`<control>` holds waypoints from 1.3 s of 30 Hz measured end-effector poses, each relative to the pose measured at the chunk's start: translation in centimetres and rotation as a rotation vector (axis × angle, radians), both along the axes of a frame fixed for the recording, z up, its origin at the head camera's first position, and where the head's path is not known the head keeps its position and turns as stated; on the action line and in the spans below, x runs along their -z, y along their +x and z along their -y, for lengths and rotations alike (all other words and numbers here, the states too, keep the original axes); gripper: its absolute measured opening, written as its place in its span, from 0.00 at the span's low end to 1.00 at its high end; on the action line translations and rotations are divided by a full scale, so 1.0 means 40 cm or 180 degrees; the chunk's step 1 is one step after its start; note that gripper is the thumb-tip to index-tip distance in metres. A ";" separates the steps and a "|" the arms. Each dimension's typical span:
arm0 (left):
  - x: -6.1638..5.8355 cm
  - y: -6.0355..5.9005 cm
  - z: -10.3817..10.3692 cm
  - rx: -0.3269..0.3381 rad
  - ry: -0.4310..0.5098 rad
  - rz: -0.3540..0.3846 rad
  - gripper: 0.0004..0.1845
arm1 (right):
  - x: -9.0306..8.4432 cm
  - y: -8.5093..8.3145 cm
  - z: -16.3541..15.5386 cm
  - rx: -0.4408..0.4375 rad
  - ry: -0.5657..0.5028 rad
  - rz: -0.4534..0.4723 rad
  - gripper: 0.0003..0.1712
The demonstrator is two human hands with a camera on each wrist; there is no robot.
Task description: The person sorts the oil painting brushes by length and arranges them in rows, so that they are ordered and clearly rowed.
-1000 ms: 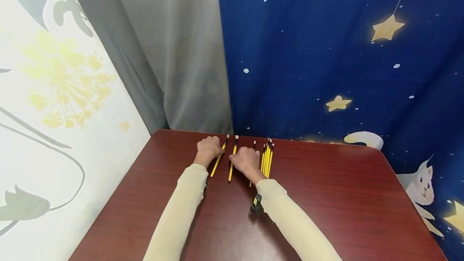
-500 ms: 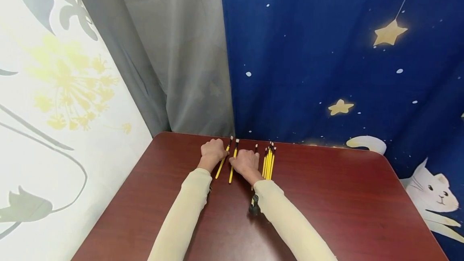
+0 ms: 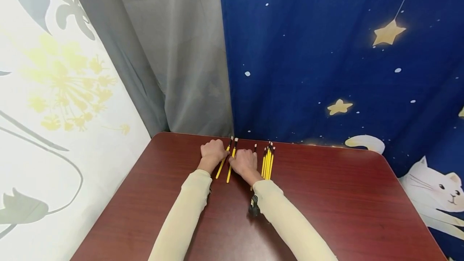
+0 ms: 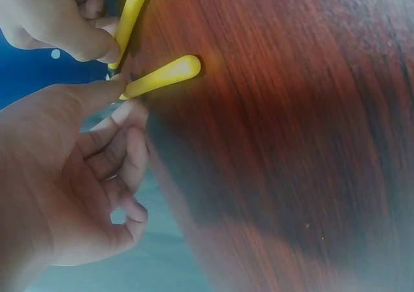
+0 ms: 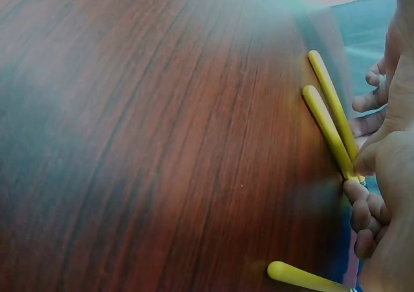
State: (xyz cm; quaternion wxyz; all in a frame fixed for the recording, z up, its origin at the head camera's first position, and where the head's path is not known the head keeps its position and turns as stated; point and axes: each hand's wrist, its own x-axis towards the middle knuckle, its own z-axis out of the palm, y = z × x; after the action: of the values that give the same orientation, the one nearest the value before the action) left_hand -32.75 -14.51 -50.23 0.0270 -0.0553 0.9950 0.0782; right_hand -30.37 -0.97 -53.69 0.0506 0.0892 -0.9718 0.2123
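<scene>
Two yellow pencils lie side by side at the far edge of the dark red table (image 3: 326, 196). My left hand (image 3: 212, 152) pinches the left pencil (image 3: 219, 170) between thumb and forefinger, as the left wrist view shows (image 4: 162, 77). My right hand (image 3: 243, 160) grips the second pencil (image 3: 228, 174) with its thumb (image 5: 326, 130), close beside the first. A third pencil (image 3: 255, 147) lies under the right palm, its end showing (image 5: 301, 278). Several more yellow pencils (image 3: 267, 162) lie bunched just right of that hand.
Grey and blue star-printed curtains hang right behind the table's far edge. A white flowered panel stands along the left side. A small black device (image 3: 253, 206) sits at my right wrist. Bare tabletop stretches to the right and toward me.
My right hand has slid the second pencil a little left, closer to the one under my left hand. The left hand has barely moved.
</scene>
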 end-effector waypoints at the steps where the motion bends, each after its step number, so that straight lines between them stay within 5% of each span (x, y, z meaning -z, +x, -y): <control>1: 0.000 0.001 0.001 -0.0006 0.0013 -0.0002 0.22 | 0.000 0.000 0.000 -0.0015 -0.0027 -0.0007 0.30; 39: 0.000 0.005 0.008 -0.0086 0.0294 0.0088 0.23 | 0.003 -0.003 0.007 -0.0254 -0.0176 -0.0110 0.22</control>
State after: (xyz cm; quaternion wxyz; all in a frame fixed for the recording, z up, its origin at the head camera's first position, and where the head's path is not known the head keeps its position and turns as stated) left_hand -32.54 -14.84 -50.23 0.0421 -0.0684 0.9891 0.1236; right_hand -30.48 -1.25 -53.79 0.0613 0.1300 -0.9603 0.2393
